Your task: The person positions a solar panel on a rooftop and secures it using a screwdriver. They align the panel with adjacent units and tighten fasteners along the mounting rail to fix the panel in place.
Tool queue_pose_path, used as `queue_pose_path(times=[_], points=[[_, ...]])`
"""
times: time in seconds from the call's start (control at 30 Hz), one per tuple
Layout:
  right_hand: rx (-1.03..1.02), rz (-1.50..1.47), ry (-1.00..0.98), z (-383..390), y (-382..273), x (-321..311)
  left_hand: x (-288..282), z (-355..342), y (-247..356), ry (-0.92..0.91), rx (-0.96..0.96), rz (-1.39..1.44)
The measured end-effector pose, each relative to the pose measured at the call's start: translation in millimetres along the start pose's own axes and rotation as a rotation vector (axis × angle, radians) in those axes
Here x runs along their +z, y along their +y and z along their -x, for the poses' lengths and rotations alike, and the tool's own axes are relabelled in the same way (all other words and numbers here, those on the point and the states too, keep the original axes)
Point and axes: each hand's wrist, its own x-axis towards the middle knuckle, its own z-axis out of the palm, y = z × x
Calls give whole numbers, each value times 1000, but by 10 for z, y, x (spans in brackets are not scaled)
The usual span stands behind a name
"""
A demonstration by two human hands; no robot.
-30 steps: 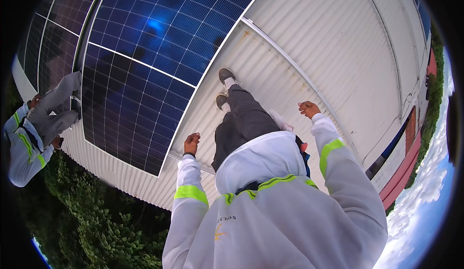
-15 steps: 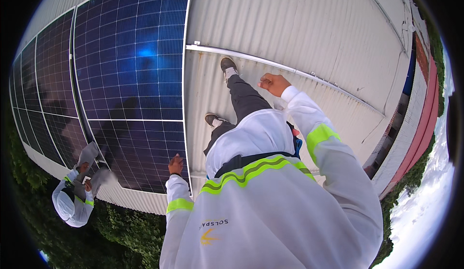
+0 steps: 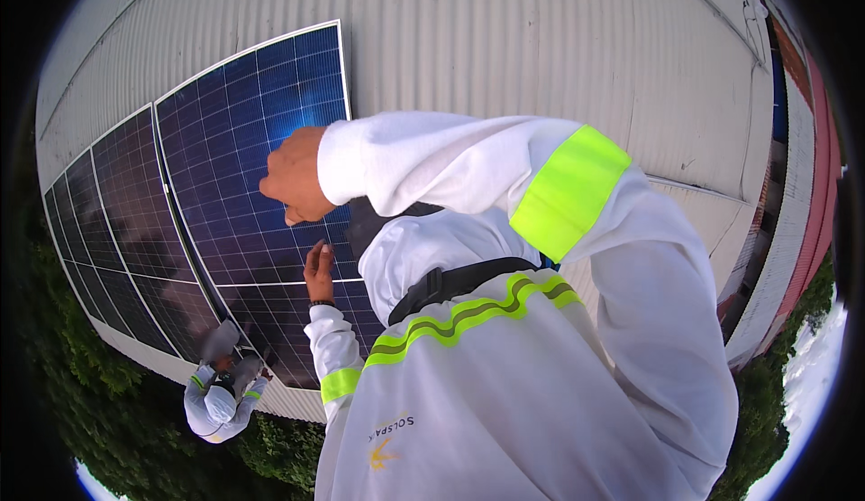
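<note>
My right hand (image 3: 302,177) hangs over the nearest solar panel (image 3: 216,122), fingers curled in, with nothing visible in them. Its white sleeve with a yellow-green band crosses in front of my body and hides my legs. Below it, my left hand (image 3: 318,271) is raised with fingers stretched and slightly apart, holding nothing. Behind that hand lies the same dark blue, white-gridded panel. Whether either hand touches the panel I cannot tell; both seem to be above it.
More solar panels (image 3: 135,204) lie to the left, with a narrow gap between. A co-worker (image 3: 221,406) in white is at the panels' lower edge. Corrugated metal roof (image 3: 505,41) surrounds the panels. Green trees (image 3: 99,357) stand beyond the edge, and a metal rail (image 3: 698,187) runs at right.
My right hand has swung left from over the bare roof to above the panel. My left hand has risen slightly and its fingers have spread. The view has shifted, and the panels sit lower.
</note>
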Motion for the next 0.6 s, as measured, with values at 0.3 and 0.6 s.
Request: queue_pose_path(times=[0.3, 0.6], points=[[-619, 314, -193, -683, -727, -1494, -160, 676, -1468, -91, -1004, -230], [-973, 396, -261, -1867, -291, -2871, 340, -1638, 860, 210, -479, 122]])
